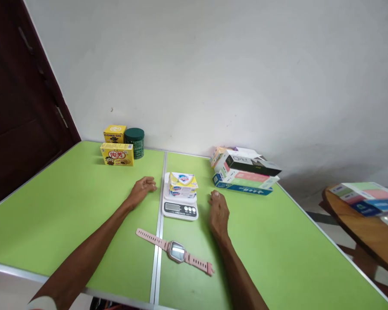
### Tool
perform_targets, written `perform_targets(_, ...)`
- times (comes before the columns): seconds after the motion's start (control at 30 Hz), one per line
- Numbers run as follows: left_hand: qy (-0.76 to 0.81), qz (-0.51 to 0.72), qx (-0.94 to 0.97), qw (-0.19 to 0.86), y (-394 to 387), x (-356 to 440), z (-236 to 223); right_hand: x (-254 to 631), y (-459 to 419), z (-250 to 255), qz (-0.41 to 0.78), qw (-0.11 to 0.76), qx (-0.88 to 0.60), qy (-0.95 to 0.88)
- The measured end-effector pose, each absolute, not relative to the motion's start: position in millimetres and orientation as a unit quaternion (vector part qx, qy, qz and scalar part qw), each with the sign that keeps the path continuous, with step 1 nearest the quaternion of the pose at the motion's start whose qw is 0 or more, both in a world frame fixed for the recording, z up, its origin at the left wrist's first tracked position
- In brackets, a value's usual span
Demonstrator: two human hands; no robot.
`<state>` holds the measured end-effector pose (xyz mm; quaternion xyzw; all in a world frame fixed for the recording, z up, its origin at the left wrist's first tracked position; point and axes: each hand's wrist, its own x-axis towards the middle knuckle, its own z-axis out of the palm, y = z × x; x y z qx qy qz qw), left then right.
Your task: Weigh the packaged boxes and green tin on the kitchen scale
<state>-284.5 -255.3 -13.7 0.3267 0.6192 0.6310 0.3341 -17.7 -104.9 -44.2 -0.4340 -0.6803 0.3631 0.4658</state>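
On the green table stands a white digital kitchen scale (180,211) with a dark display panel at its front. Soap boxes (183,181), yellow and white, lie stacked on its platform. My left hand (142,191) rests just left of the scale, fingers half bent and apart from the thumb, with nothing in it. To the right of the scale is my right hand (219,214), its fingers loosely curled and holding nothing visible. Neither hand touches the scale or the boxes. In front of the scale a pink-strapped smartwatch (176,251) lies stretched out across the table seam.
Back left stand a yellow snack box (117,155), another yellow box (114,132) and a dark green canister (136,142). Several stacked cartons (245,172) sit back right. A wooden stool (345,219) beside the table bears another carton (371,196). The wall borders the table's back edge.
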Motion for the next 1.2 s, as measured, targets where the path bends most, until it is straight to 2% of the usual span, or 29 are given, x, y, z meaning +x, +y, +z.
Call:
perform_targets(0.2,0.626,0.654,0.292,0.309,-253.2,-277.4,-26.4,-20.2,-109.0,-38.3,0.432,0.509,-0.442,-0.599)
perform_targets(0.43,0.641,0.634,0.318,0.293,-261.7,-270.8,-17.2,-17.8,-113.1,-36.6,0.480,0.513,-0.427,-0.570)
perform_targets(0.57,0.673,0.597,0.364,0.242,-251.2,-257.6,-4.7,-16.0,-114.3,-32.5,0.486,0.504,-0.410,-0.585)
perform_targets(0.67,0.691,0.522,0.460,0.198,-238.7,-254.2,9.0,-16.2,-112.4,-23.5,0.511,0.476,-0.376,-0.609)
perform_targets(0.8,0.678,0.424,0.556,0.227,-225.3,-263.9,24.6,-24.6,-103.0,-5.6,0.504,0.407,-0.348,-0.678)
perform_targets(0.97,0.652,0.410,0.574,0.277,-218.1,-271.8,31.5,-39.1,-84.5,12.0,0.453,0.312,-0.298,-0.780)
perform_targets(1.2,0.634,0.425,0.581,0.282,-216.7,-269.7,38.4,-42.4,-80.8,29.6,0.473,0.267,-0.264,-0.797)
